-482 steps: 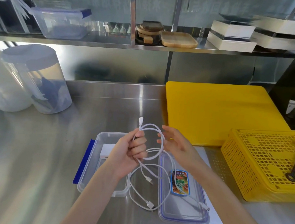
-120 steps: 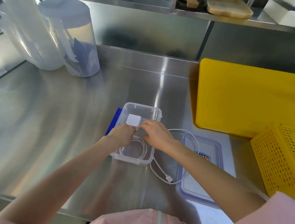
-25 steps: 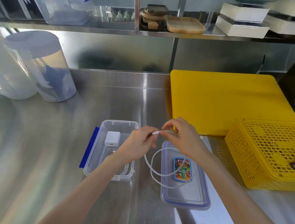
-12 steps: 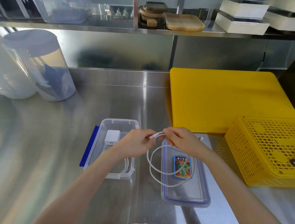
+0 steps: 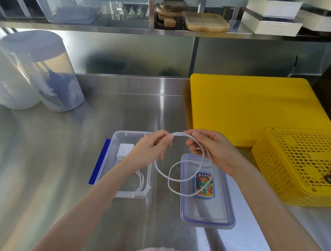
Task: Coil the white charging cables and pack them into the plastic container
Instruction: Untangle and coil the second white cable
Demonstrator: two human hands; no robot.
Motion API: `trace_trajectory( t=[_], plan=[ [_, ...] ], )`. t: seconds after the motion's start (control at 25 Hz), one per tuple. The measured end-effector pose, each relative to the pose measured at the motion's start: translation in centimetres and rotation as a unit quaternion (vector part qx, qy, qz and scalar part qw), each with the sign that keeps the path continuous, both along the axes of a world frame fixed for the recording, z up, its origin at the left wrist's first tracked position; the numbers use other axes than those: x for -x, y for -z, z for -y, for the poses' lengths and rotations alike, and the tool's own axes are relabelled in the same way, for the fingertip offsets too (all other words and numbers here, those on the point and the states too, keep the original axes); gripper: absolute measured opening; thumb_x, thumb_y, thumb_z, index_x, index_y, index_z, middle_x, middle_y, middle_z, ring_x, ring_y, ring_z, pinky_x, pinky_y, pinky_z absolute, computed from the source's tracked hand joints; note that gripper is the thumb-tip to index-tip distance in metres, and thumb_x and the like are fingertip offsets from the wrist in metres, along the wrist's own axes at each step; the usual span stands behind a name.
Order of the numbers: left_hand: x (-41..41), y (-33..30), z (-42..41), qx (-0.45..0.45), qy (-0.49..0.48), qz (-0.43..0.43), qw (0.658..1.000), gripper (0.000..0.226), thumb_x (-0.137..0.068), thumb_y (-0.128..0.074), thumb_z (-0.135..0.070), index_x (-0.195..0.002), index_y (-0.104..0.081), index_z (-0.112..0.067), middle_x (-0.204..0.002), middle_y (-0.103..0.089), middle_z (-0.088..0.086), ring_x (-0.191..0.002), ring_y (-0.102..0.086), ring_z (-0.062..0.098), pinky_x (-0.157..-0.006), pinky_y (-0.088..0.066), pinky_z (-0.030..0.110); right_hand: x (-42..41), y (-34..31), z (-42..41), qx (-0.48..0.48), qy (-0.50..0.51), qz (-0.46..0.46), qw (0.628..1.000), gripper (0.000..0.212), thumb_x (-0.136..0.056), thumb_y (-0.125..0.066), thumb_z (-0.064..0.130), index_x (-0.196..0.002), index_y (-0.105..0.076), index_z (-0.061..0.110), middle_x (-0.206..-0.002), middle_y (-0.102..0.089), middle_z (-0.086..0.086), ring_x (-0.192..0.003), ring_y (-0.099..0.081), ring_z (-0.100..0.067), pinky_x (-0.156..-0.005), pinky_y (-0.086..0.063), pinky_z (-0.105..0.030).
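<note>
Both hands hold a white charging cable [image 5: 177, 180] in the air above the counter. My left hand [image 5: 150, 149] pinches its top at the left, and my right hand [image 5: 214, 152] grips it at the right. The cable hangs below them in two loose loops. A clear plastic container [image 5: 128, 194] sits under my left wrist. Inside it lie a white charger block [image 5: 124, 151] and another coiled white cable [image 5: 140, 181]. The container's lid [image 5: 206, 212], with a colourful label, lies flat to the right, beneath the hanging loops.
A yellow cutting board [image 5: 252, 108] lies behind my right hand. A yellow perforated basket [image 5: 299, 163] stands at the right. Clear plastic canisters [image 5: 43, 70] stand at the back left. A steel shelf above carries boxes and wooden trays.
My hands have drawn slightly apart and the cable now arcs between them. The loops hanging under them have grown wider. The coil in the container has stayed put.
</note>
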State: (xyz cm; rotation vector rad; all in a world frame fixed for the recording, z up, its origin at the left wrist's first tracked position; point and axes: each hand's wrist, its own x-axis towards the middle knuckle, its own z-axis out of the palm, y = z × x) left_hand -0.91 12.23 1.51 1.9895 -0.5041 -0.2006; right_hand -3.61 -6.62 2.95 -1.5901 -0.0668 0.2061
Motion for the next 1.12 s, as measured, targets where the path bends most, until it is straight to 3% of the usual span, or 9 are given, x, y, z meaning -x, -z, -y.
trace_trajectory(
  t=[0.12, 0.36, 0.52, 0.6, 0.68, 0.76, 0.84, 0.96, 1.12],
  plan=[
    [0.3, -0.3, 0.3, 0.076, -0.001, -0.082, 0.994, 0.033, -0.093, -0.043, -0.030, -0.062, -0.047, -0.020, -0.045, -0.055, -0.012, -0.047, -0.051, 0.003, -0.056, -0.044, 0.011, -0.2, -0.1, -0.3, -0.017, 0.038, 0.010, 0.999, 0.026, -0.092, -0.044, 0.012, -0.086, -0.067, 0.024, -0.067, -0.074, 0.010, -0.064, -0.067, -0.001, -0.057, -0.052, -0.012],
    [1.1, -0.5, -0.1, 0.126, 0.043, -0.186, 0.973, 0.028, -0.096, -0.034, -0.028, -0.073, -0.045, -0.015, -0.048, -0.060, -0.006, -0.049, -0.056, 0.006, -0.059, -0.050, 0.014, -0.6, 0.3, -0.3, -0.023, 0.125, 0.044, 0.991, 0.019, -0.090, -0.049, 0.014, -0.091, -0.067, 0.018, -0.066, -0.074, 0.010, -0.069, -0.070, -0.006, -0.058, -0.053, -0.013],
    [1.8, -0.4, 0.0, 0.185, 0.051, -0.231, 0.954, 0.030, -0.097, -0.032, -0.023, -0.078, -0.054, -0.014, -0.046, -0.053, -0.009, -0.054, -0.059, 0.006, -0.062, -0.051, 0.015, -1.0, 0.3, -0.1, -0.119, 0.232, 0.053, 0.964, 0.020, -0.091, -0.048, 0.013, -0.084, -0.065, 0.019, -0.062, -0.073, 0.009, -0.067, -0.070, -0.005, -0.058, -0.053, -0.012],
    [1.7, -0.2, 0.2, 0.273, 0.026, -0.275, 0.921, 0.032, -0.096, -0.033, -0.024, -0.075, -0.055, -0.014, -0.045, -0.045, -0.009, -0.050, -0.054, 0.007, -0.057, -0.051, 0.017, -1.0, 0.5, -0.2, -0.134, 0.242, 0.050, 0.960, 0.019, -0.091, -0.048, 0.013, -0.084, -0.065, 0.019, -0.061, -0.073, 0.009, -0.065, -0.069, -0.005, -0.057, -0.053, -0.013],
    [1.2, -0.3, 0.3, 0.370, -0.029, -0.319, 0.872, 0.033, -0.096, -0.034, -0.026, -0.070, -0.050, -0.015, -0.041, -0.036, -0.009, -0.039, -0.041, 0.004, -0.044, -0.044, 0.015, -0.7, 0.9, -0.5, -0.074, 0.214, 0.038, 0.973, 0.019, -0.091, -0.048, 0.015, -0.085, -0.065, 0.021, -0.060, -0.071, 0.011, -0.056, -0.065, -0.002, -0.054, -0.052, -0.013],
    [0.5, -0.5, 0.1, 0.409, -0.074, -0.324, 0.850, 0.034, -0.097, -0.033, -0.027, -0.067, -0.045, -0.015, -0.038, -0.032, -0.009, -0.032, -0.029, 0.002, -0.032, -0.028, 0.011, -0.4, 1.6, -0.9, 0.008, 0.160, 0.028, 0.987, 0.020, -0.092, -0.046, 0.017, -0.091, -0.065, 0.020, -0.057, -0.069, 0.013, -0.046, -0.057, 0.001, -0.049, -0.049, -0.011],
    [0.0, -0.7, -0.2, 0.416, -0.104, -0.309, 0.849, 0.036, -0.097, -0.032, -0.028, -0.066, -0.044, -0.016, -0.037, -0.031, -0.009, -0.030, -0.024, 0.002, -0.030, -0.019, 0.011, -0.1, 2.2, -1.3, 0.065, 0.104, 0.026, 0.992, 0.022, -0.093, -0.043, 0.019, -0.091, -0.065, 0.018, -0.054, -0.065, 0.012, -0.045, -0.054, 0.002, -0.049, -0.048, -0.010],
    [-0.6, -1.1, -0.6, 0.423, -0.139, -0.290, 0.847, 0.037, -0.098, -0.031, -0.030, -0.065, -0.044, -0.017, -0.038, -0.028, -0.010, -0.029, -0.022, 0.003, -0.031, -0.017, 0.012, 0.5, 2.9, -1.7, 0.139, 0.027, 0.024, 0.990, 0.026, -0.093, -0.042, 0.021, -0.075, -0.061, 0.025, -0.062, -0.061, 0.010, -0.055, -0.057, 0.006, -0.057, -0.048, -0.007],
    [-0.6, -1.2, -0.2, 0.404, -0.151, -0.272, 0.860, 0.037, -0.098, -0.031, -0.031, -0.065, -0.044, -0.018, -0.039, -0.027, -0.010, -0.031, -0.021, 0.003, -0.032, -0.017, 0.013, 1.1, 3.3, -2.2, 0.160, -0.034, -0.007, 0.986, 0.025, -0.093, -0.041, 0.025, -0.074, -0.058, 0.028, -0.070, -0.062, 0.010, -0.065, -0.059, -0.002, -0.059, -0.049, -0.012]
  ],
)
